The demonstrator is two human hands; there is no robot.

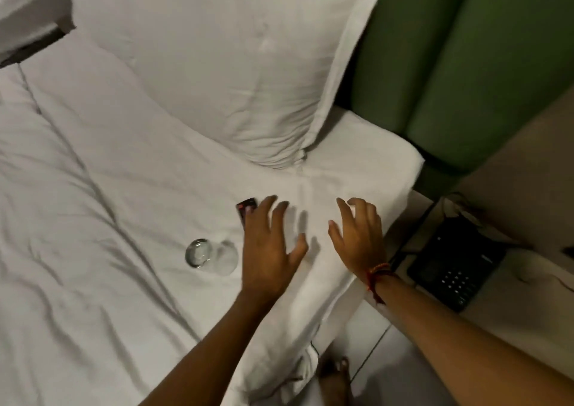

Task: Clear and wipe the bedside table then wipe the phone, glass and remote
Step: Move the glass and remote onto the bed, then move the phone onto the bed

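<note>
While both hands hover spread, empty: left hand (270, 244) could roll glass (211, 255) off bed (93, 219); right hand (357, 235) clear.

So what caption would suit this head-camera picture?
Both hands, left and right, open over the bed; glass and remote there, phone aside.

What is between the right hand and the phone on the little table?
Nothing visible. The right hand hovers open over the white bedding at the bed's edge, and the black phone sits on the bedside table just beyond that wrist, with only open space between them.
</note>
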